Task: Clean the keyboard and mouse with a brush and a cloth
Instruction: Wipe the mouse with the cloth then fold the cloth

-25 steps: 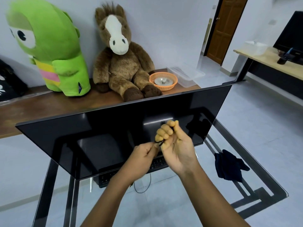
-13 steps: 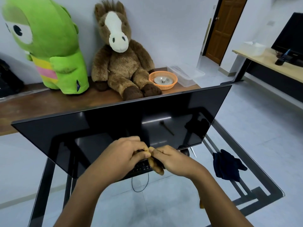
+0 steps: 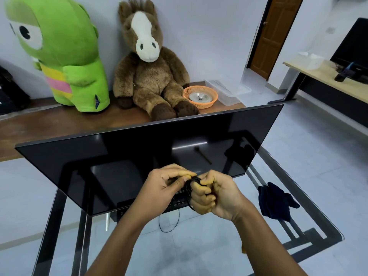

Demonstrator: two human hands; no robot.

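Observation:
A thin black cable (image 3: 188, 188) is coiled round the fingers of my right hand (image 3: 220, 198), which is curled into a fist over it. My left hand (image 3: 159, 189) pinches the same cable at the top of the coil. Both hands hover above the black keyboard (image 3: 177, 201); only a small strip of it shows under the monitor's lower edge. A loop of cable (image 3: 169, 223) hangs below the keyboard. A dark blue cloth (image 3: 276, 203) lies crumpled on the glass table (image 3: 318, 215) to the right. The mouse is not in view. A brush shows only as a reflection in the screen.
A large black monitor (image 3: 129, 166) leans over the table and hides most of the keyboard. Behind it a wooden shelf (image 3: 49, 124) carries a green plush toy (image 3: 65, 56), a brown plush horse (image 3: 149, 76), an orange basket (image 3: 200, 96) and a clear box (image 3: 229, 91).
Both hands have come down from in front of the screen to just above the keyboard. My right hand has closed into a fist with the cable wound round its fingers.

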